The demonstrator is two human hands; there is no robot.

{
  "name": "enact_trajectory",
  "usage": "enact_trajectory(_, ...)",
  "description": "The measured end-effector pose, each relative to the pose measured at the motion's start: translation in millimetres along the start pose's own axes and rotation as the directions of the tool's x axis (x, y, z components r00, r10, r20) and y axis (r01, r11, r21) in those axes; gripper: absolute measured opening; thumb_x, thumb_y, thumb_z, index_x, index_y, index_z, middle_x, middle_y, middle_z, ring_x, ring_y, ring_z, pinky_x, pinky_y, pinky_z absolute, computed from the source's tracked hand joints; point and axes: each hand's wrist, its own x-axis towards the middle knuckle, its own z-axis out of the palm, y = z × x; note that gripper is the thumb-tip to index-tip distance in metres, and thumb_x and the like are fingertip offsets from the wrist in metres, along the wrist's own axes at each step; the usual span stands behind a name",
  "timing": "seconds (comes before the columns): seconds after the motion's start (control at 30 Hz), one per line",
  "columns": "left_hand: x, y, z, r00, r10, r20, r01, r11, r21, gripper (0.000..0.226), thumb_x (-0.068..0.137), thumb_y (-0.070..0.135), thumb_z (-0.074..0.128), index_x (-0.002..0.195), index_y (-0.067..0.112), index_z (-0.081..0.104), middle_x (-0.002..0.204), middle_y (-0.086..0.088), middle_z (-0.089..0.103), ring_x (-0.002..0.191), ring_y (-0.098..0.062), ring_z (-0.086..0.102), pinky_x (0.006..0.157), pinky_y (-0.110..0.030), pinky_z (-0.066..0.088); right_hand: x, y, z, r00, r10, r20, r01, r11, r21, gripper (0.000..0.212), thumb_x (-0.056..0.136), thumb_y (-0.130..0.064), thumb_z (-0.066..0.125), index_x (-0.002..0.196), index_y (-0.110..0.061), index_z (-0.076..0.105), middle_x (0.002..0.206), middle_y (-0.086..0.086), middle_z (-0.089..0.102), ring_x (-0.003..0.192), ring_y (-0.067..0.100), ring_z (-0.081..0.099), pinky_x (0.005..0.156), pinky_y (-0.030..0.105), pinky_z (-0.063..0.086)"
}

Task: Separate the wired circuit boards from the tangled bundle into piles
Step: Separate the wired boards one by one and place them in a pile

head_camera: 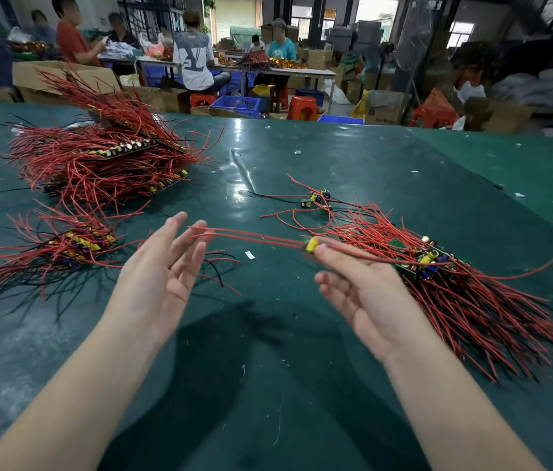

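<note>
On the right of the green table lies a tangled bundle (465, 283) of small circuit boards with red and black wires. My right hand (363, 287) hovers palm up beside it, and its fingertips pinch one board with a yellow capacitor (312, 244). That board's red wires (251, 236) stretch left toward my left hand (163, 270), which is held open with straight fingers, the wire ends reaching its fingertips. A large sorted pile (105, 158) sits far left, and a smaller pile (74, 244) lies near left.
A few loose boards (317, 198) lie mid-table beyond my hands. Small paper scraps (250, 255) dot the table (268, 334). Beyond the far edge are cardboard boxes (64, 79), blue crates (237, 105), red stools and people seated at another table.
</note>
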Motion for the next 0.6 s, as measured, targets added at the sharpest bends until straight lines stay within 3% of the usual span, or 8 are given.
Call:
enact_trajectory(0.13,-1,5,-4,1.0,-0.011,0.003,0.011,1.0,-0.017,0.027,0.097,0.024,0.054,0.12,0.012,0.058,0.098,-0.008,0.075,0.09,-0.019,0.073,0.065,-0.018,0.056,6,-23,-23,0.95,-0.162,-0.266,0.149,0.986,-0.069,0.008,0.08,-0.011,0.072,0.088,-0.011,0.072,0.075,-0.002,0.074,0.05,0.006,0.063,0.047,0.015,0.05)
enact_trajectory(0.3,-1,3,-5,0.998,-0.064,0.022,0.063,0.998,0.024,0.027,0.099,0.023,0.045,0.115,0.011,0.063,0.096,-0.003,0.076,0.082,-0.013,0.073,0.062,-0.017,0.055,8,-38,-48,0.803,-0.39,-0.451,0.334,0.921,-0.202,0.006,0.084,-0.013,0.073,0.085,-0.018,0.071,0.071,-0.007,0.07,0.055,0.007,0.062,0.051,0.016,0.05)
enact_trajectory(0.6,2,4,-6,0.996,-0.094,-0.001,0.094,0.995,0.016,0.025,0.098,0.02,0.045,0.101,0.009,0.068,0.081,-0.001,0.075,0.069,-0.01,0.071,0.059,-0.016,0.054,13,-42,-68,0.754,-0.315,-0.576,0.319,0.943,-0.098,0.003,0.088,-0.01,0.067,0.089,-0.013,0.066,0.081,0.002,0.064,0.052,0.008,0.064,0.052,0.017,0.051)
